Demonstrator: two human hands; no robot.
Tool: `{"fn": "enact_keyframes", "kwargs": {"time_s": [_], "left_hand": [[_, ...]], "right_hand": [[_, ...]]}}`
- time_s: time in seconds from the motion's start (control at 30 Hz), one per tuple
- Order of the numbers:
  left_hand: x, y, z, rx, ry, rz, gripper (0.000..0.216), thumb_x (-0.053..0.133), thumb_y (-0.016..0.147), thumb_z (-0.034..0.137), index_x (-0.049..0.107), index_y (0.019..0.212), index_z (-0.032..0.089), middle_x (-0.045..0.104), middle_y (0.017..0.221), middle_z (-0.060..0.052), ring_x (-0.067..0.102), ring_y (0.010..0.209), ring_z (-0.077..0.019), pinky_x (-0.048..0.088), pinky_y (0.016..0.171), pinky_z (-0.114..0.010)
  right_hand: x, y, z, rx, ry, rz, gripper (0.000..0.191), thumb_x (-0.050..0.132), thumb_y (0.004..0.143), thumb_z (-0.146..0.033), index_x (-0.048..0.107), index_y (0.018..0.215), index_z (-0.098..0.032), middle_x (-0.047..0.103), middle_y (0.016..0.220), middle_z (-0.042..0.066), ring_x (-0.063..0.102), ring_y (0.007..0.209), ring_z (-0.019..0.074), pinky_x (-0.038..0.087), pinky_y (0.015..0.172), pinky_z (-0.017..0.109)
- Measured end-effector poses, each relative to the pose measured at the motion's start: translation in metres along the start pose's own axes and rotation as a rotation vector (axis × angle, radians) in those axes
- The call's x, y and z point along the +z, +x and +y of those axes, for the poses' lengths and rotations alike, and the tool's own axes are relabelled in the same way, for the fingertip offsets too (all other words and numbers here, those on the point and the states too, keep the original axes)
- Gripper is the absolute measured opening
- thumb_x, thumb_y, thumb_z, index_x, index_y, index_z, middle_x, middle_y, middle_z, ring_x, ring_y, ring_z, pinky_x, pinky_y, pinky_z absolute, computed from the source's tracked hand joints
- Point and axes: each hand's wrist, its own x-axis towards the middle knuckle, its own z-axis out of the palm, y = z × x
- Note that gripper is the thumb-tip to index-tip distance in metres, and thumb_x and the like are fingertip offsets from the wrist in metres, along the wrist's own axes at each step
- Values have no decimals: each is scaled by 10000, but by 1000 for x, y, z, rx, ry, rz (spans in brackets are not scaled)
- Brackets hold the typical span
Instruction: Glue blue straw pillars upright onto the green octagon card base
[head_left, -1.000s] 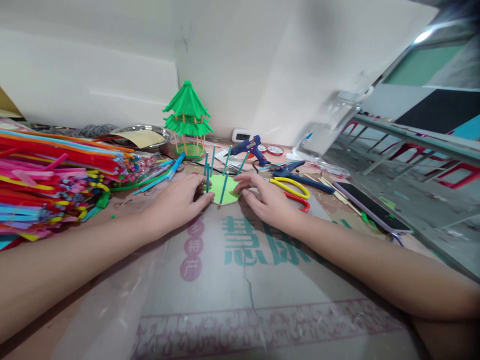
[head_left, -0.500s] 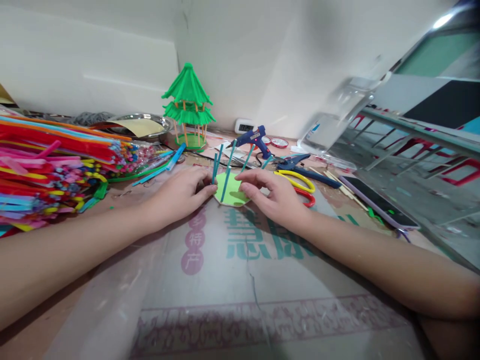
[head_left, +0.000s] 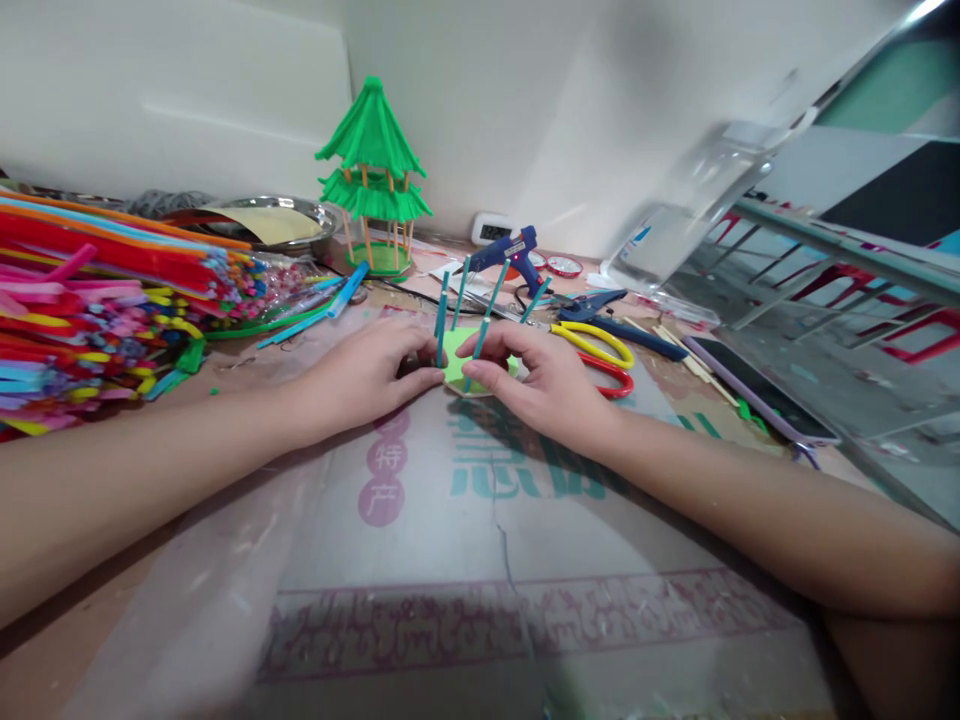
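Observation:
A small light-green base (head_left: 459, 345) with several upright blue-green sticks lies on the cardboard between my hands. My left hand (head_left: 386, 375) is at its left edge, thumb and fingers closing on the rim beside a pair of sticks. Around the front stick (head_left: 481, 340) my right hand (head_left: 544, 380) curls, thumb and forefinger nearly together on it. This stick leans slightly to the right. The farther sticks (head_left: 495, 288) tilt outward at differing angles. My fingers hide part of the base and the lower part of the front stick.
A green two-tiered pagoda model (head_left: 373, 180) stands behind. Beyond the base lie a blue glue gun (head_left: 502, 252), scissors (head_left: 596, 345) and pliers (head_left: 630, 330). Bundled pipe cleaners (head_left: 97, 310) fill the left; a phone (head_left: 757, 385) lies right. A clear plastic jug (head_left: 675, 220) stands farther back.
My right thumb and forefinger have moved left onto the front stick, which now leans more. The base sits slightly farther right in view. The camera view has shifted a little.

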Motion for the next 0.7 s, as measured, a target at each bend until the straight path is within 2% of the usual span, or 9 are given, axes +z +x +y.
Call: {"fn": "enact_keyframes", "kwargs": {"time_s": [0.1,0.27,0.7], "left_hand": [[-1,0,1,11,-1,7,243,565,993,403,683,996,190,672,927,-61,583,854,-219,431,751,-335],[0,0,1,33,17,16,235,572,995,387,641,901,183,651,881,-52,577,836,-213,418,743,-329],[-1,0,1,-10,2,-14,231,561,1002,393,658,936,193,655,894,-48,582,853,-215,417,733,-326]], "right_hand": [[0,1,0,-12,-7,-13,146,648,948,-261,618,814,-212,656,744,-16,548,659,129,423,611,254],[-2,0,0,-26,-16,-26,141,629,952,-246,617,817,-208,618,715,-26,525,636,121,404,598,250],[-1,-1,3,-10,-30,-46,138,638,949,-273,615,828,-211,635,726,-19,544,651,134,418,617,265]]}}
